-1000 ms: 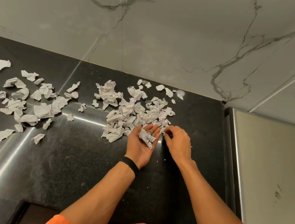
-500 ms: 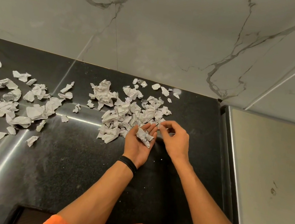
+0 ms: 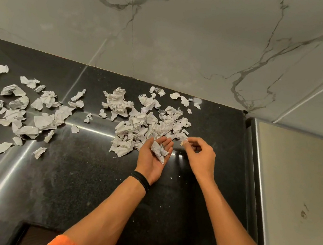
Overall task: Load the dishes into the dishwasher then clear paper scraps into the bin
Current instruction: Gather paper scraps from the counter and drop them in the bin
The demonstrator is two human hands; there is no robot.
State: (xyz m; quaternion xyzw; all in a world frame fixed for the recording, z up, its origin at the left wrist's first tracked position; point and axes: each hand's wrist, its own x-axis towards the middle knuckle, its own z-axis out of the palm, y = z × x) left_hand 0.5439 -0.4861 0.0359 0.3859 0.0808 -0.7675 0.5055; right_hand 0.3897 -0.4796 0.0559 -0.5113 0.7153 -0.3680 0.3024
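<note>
Crumpled white paper scraps (image 3: pixel 146 120) are found mostly uncollected on the black polished stone table (image 3: pixel 69 182). A dense heap lies near the far edge, toward the far right corner, and a looser scatter (image 3: pixel 23 109) is spread toward the left edge.

A handful of crumpled scraps (image 3: pixel 159 152) is cradled in the left hand (image 3: pixel 149 164), which is turned palm up at the heap's near side, its fingers straight and relaxed rather than curled. A small pale scrap (image 3: pixel 183 142) appears to be pinched between thumb and forefinger of the right hand (image 3: pixel 200 159), held just beside the left palm.

The gathering is judged to be at an early stage: only that handful has been picked up, and nearly all the paper is left to be collected and binned. No bin, dishwasher or dishes are shown, so the dish-loading part cannot be judged.

A grey-veined marble wall (image 3: pixel 178 37) is seen behind the table's far edge, and a pale metal surface (image 3: pixel 294 203) past its right edge.
</note>
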